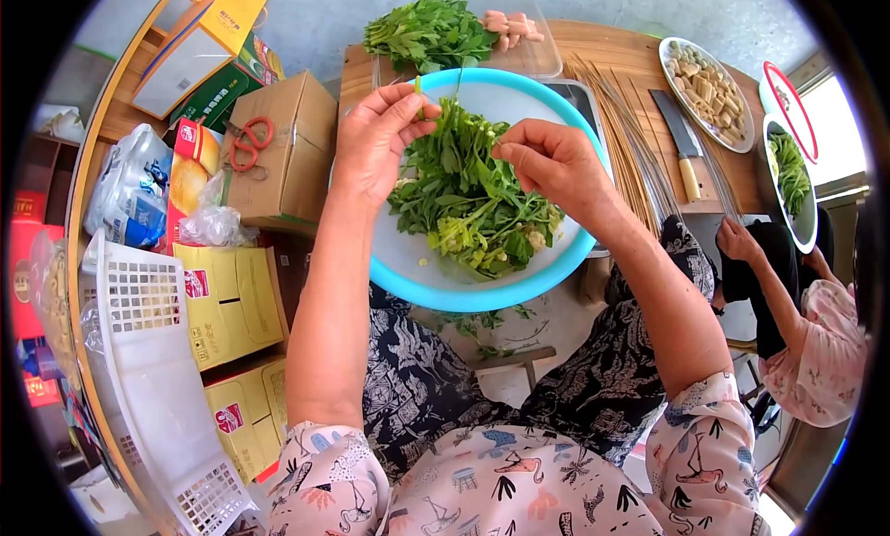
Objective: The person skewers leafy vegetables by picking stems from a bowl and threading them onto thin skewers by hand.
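Note:
A round basin with a blue rim (482, 299) holds a heap of leafy green stalks (473, 184). Above the basin's left part, my left hand (385, 137) pinches a short green stem (418, 86) between thumb and fingertips. My right hand (556, 165) is over the right side of the heap, its thumb and index finger pressed together; what they hold, if anything, is too small to make out. Behind the basin lies a pile of green leaves (431, 33) beside pink sausage pieces (510, 28).
On the wooden table (640, 54) at right are thin skewers (630, 137), a knife (677, 128) and a plate of skewered food (709, 91). A co-worker's hand (739, 241) is near a bowl of green beans (790, 174). Cardboard box (287, 146) and scissors (248, 145) stand left.

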